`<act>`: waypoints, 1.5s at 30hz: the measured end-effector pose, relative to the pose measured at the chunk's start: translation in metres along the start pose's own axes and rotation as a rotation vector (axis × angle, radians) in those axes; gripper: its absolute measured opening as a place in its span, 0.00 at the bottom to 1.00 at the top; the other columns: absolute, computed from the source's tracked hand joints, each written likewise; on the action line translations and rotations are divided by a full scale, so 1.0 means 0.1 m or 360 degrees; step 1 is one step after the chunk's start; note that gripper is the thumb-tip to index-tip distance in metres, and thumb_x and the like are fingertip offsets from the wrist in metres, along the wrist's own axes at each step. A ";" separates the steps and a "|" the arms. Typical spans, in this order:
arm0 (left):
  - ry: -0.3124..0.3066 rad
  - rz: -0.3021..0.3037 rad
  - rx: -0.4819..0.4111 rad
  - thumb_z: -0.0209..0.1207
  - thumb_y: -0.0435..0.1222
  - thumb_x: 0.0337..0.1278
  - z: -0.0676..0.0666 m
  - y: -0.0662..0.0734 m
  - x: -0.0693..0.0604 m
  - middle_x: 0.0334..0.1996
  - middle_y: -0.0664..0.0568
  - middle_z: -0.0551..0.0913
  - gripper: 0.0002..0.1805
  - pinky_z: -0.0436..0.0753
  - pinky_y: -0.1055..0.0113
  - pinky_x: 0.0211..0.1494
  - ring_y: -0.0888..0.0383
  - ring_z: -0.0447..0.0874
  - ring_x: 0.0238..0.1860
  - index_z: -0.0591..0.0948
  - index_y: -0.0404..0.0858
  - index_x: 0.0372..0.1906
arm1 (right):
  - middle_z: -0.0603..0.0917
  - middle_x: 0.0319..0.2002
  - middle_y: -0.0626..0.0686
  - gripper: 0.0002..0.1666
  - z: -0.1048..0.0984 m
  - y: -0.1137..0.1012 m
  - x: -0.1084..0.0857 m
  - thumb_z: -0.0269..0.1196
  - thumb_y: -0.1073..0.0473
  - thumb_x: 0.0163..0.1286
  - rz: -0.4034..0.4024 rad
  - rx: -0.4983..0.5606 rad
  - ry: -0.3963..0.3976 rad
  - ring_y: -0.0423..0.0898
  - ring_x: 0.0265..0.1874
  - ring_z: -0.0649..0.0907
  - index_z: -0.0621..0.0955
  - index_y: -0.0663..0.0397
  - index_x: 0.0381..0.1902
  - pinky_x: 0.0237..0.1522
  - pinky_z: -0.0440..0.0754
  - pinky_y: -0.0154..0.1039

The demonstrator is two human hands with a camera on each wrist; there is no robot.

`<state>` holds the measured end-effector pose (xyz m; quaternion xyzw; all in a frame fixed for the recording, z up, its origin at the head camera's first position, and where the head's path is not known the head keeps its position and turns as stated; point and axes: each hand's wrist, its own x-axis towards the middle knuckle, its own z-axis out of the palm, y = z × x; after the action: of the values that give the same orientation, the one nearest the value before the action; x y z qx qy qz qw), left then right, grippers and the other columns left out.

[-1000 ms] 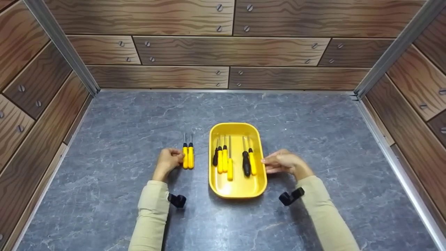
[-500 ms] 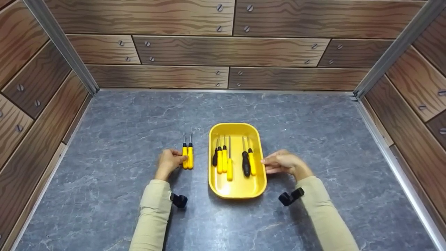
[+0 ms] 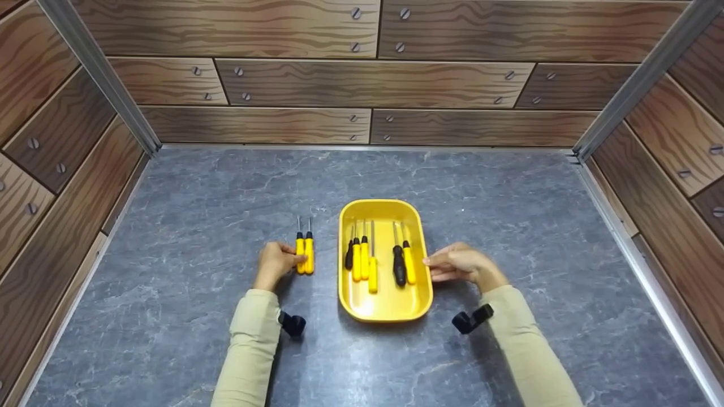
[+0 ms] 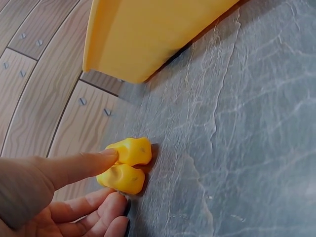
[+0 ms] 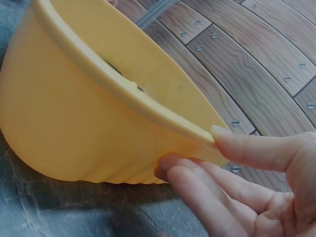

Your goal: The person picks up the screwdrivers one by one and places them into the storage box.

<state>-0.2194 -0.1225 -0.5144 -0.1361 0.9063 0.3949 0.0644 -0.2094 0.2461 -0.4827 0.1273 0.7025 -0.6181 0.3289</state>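
Observation:
Two yellow-handled screwdrivers (image 3: pixel 309 257) with black collars lie side by side on the grey surface, left of a yellow tray (image 3: pixel 384 310). My left hand (image 3: pixel 275 263) reaches over them from the left. In the left wrist view, its thumb presses the upper handle (image 4: pixel 138 150) and its fingers bend beside the lower handle (image 4: pixel 127 180), so the pair sits between them. At the tray's right side is my right hand (image 3: pixel 465 264). The right wrist view has its thumb on the tray's rim (image 5: pixel 163 116) and its fingers against the outer wall, pinching the edge.
Inside the tray lie several screwdrivers in two groups: black and yellow handles (image 3: pixel 365 265) on the left, a black one (image 3: pixel 399 268) and a yellow one (image 3: pixel 409 268) on the right. Wood-patterned walls (image 3: pixel 373 82) enclose the back and sides of the surface.
My left hand has shifted slightly right, its thumb going from the left screwdriver across to the right one. The right hand and the tray have stayed in place.

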 end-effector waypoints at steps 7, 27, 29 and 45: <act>-0.0007 -0.0001 0.0013 0.70 0.38 0.45 -0.02 -0.02 0.00 0.38 0.39 0.88 0.14 0.84 0.62 0.44 0.48 0.83 0.38 0.86 0.31 0.35 | 0.88 0.24 0.49 0.08 0.00 0.01 0.00 0.65 0.66 0.62 -0.0012 0.0015 0.0003 0.40 0.25 0.88 0.81 0.64 0.39 0.37 0.90 0.35; -0.0075 0.0010 0.0105 0.67 0.38 0.48 -0.08 -0.03 0.00 0.36 0.41 0.89 0.13 0.79 0.70 0.36 0.51 0.83 0.36 0.87 0.32 0.34 | 0.88 0.23 0.49 0.08 0.00 0.01 0.02 0.64 0.66 0.63 -0.0006 0.0014 0.0003 0.41 0.25 0.88 0.82 0.65 0.39 0.36 0.90 0.35; -0.0084 0.0003 0.0094 0.67 0.38 0.48 -0.09 -0.03 0.00 0.34 0.42 0.89 0.12 0.77 0.73 0.32 0.53 0.82 0.32 0.87 0.32 0.34 | 0.88 0.23 0.49 0.12 0.00 0.01 0.02 0.65 0.66 0.62 -0.0005 0.0013 0.0009 0.41 0.25 0.88 0.80 0.68 0.42 0.37 0.90 0.35; -0.0087 0.0004 0.0024 0.67 0.36 0.48 -0.11 -0.03 -0.01 0.16 0.57 0.79 0.10 0.68 0.78 0.23 0.63 0.71 0.20 0.86 0.31 0.31 | 0.89 0.23 0.49 0.04 -0.01 0.01 0.01 0.65 0.65 0.62 0.0003 0.0032 0.0002 0.41 0.25 0.88 0.83 0.61 0.34 0.36 0.90 0.35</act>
<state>-0.2179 -0.1320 -0.5089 -0.1237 0.9073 0.3918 0.0897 -0.2095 0.2467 -0.4839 0.1315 0.6964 -0.6247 0.3278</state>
